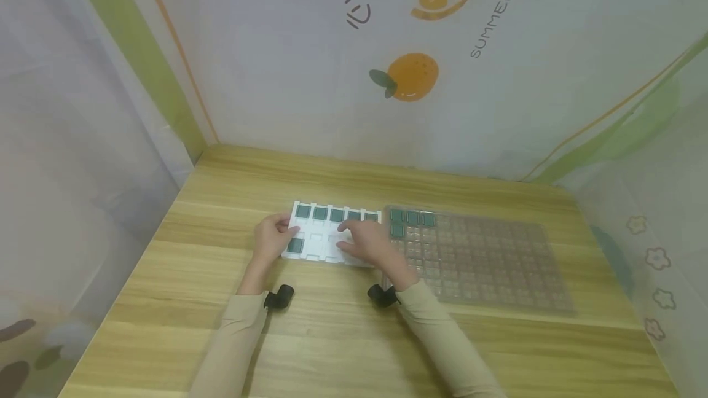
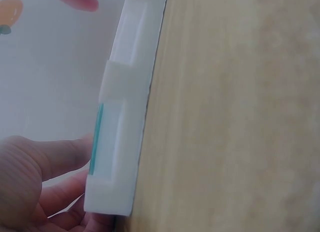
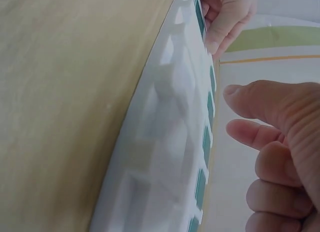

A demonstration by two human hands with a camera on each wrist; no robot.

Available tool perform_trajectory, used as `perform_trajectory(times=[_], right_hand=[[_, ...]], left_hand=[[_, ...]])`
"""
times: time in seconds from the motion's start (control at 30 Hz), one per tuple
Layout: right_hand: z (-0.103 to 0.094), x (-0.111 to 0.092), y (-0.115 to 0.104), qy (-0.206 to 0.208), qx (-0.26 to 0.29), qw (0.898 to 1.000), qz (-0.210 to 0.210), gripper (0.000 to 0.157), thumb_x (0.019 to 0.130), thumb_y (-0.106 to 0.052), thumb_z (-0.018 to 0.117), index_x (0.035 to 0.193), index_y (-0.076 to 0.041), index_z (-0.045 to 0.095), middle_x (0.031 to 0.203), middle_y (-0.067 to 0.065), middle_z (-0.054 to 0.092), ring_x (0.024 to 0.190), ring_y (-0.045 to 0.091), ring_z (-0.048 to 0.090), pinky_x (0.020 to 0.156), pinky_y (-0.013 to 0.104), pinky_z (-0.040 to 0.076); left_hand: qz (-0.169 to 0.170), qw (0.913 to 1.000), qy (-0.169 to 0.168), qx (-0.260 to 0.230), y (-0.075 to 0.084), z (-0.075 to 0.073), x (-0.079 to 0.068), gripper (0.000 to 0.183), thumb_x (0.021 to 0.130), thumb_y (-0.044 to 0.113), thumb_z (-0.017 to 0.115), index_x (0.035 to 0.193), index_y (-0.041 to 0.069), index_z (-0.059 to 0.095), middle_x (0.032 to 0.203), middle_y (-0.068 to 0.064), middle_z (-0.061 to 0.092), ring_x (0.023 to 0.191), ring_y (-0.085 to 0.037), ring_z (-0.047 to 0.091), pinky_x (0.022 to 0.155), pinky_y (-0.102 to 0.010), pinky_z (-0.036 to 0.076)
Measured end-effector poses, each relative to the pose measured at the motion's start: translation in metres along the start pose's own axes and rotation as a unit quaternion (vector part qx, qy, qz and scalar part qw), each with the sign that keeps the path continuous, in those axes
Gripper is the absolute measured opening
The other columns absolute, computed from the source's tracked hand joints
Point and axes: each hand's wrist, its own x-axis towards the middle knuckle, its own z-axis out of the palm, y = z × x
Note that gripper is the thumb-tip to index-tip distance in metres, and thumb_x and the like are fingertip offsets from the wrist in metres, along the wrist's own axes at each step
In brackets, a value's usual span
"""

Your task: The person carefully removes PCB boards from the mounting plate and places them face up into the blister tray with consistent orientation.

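Observation:
A white tray [image 1: 316,243] with moulded pockets lies on the table. Dark green square chips [image 1: 319,213] fill its far row, and a single chip [image 1: 295,245] sits in the near left pocket. My left hand [image 1: 270,238] grips the tray's left end, thumb on top and fingers at the side. Over the tray's right part hovers my right hand [image 1: 370,243]. In the right wrist view its thumb [image 3: 260,98] and index finger stand apart, with nothing seen between them. That hand hides some pockets in the head view.
A clear plastic tray [image 1: 498,257] with many small pockets lies right of the white tray, nearly touching it. Several green chips [image 1: 397,217] sit in its far left corner. A printed curtain [image 1: 310,78] hangs behind the wooden table [image 1: 321,343].

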Motion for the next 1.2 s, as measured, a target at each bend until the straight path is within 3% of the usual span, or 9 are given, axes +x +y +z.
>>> perform_trajectory(times=[0.4, 0.77, 1.2], right_hand=[[0.006, 0.006, -0.012, 0.002, -0.016, 1.000, 0.000, 0.032, 0.086, -0.034, 0.066, 0.111, -0.014, 0.066, 0.053, -0.008, 0.033, 0.048, 0.007, 0.030, 0.041, 0.020, 0.027], [0.015, 0.009, -0.024, 0.027, -0.032, 0.999, -0.032, 0.029, 0.085, -0.033, 0.067, 0.107, -0.014, 0.067, 0.050, -0.010, 0.029, 0.047, 0.005, 0.028, 0.042, 0.018, 0.028], [0.020, 0.017, -0.042, 0.010, -0.015, 0.999, -0.038, 0.029, 0.085, -0.034, 0.067, 0.108, -0.015, 0.066, 0.054, -0.006, 0.049, 0.050, 0.007, 0.039, 0.043, 0.019, 0.034]], left_hand=[[0.006, 1.0000, 0.001, 0.005, -0.001, 0.001, 0.001, 0.036, 0.082, 0.002, 0.068, 0.114, -0.011, 0.059, 0.101, -0.026, 0.063, 0.087, -0.033, 0.060, 0.076, -0.041, 0.051], [-0.001, 1.0000, -0.005, 0.003, -0.001, 0.000, 0.001, 0.036, 0.083, 0.002, 0.068, 0.115, -0.011, 0.059, 0.101, -0.026, 0.063, 0.088, -0.033, 0.060, 0.077, -0.040, 0.051], [0.005, 1.0000, -0.006, 0.004, 0.002, -0.003, -0.001, 0.035, 0.082, 0.002, 0.068, 0.113, -0.011, 0.059, 0.099, -0.025, 0.064, 0.087, -0.034, 0.060, 0.076, -0.040, 0.052]])
